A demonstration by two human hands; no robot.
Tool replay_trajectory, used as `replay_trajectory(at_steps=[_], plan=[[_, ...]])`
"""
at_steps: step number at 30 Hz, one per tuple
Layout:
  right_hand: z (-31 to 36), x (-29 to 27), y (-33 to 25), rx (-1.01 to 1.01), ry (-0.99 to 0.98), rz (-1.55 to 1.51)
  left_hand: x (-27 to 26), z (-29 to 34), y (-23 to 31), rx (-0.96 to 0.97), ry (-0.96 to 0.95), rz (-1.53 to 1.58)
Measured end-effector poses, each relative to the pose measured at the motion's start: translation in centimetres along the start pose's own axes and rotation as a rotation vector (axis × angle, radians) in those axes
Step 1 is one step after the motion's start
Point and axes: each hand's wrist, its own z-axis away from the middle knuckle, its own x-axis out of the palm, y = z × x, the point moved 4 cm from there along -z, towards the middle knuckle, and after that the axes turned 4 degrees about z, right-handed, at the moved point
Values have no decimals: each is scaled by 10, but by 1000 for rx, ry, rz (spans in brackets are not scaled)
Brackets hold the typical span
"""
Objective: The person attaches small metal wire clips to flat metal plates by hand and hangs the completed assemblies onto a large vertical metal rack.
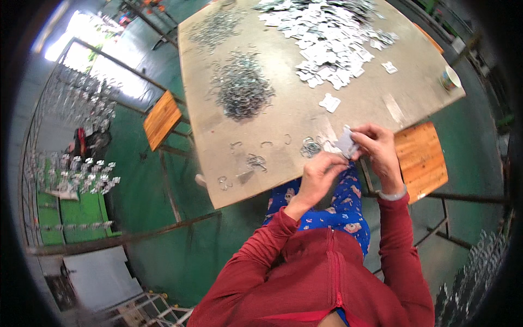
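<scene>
Over the near edge of the table (294,120), my right hand (384,155) pinches a flat white plate (344,140) with notched edges between thumb and fingers. My left hand (318,174) is closed at the plate's lower edge, fingertips together; anything small in them is too hidden to make out. Just beyond my left hand lie a small heap of bent wire hooks (310,147) and a white piece partly covered by my fingers. Several loose hooks (256,162) are scattered to the left.
A large pile of white plates (332,43) covers the far right of the table, with one single plate (329,102) nearer me. Heaped wire hooks (242,90) lie at left. A paper cup (449,79) stands at the right corner. Wooden stools (162,120) flank the table.
</scene>
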Motion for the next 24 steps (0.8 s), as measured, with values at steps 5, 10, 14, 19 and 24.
replay_trajectory(at_steps=[5, 10, 14, 19, 24], plan=[[17, 3, 0, -27, 22, -78, -8, 7, 11, 158, 92, -92], [32, 1, -2, -167, 13, -87, -80, -28, -31, -114, 268, -308], [39, 2, -4, -175, -9, -74, -153, -80, -93, -67, 292, -911], [44, -3, -2, -152, 10, -73, -148, -88, -114, -97, 116, -1284], [42, -3, 5, -129, -30, -68, -127, -82, -87, -94, 155, -847]])
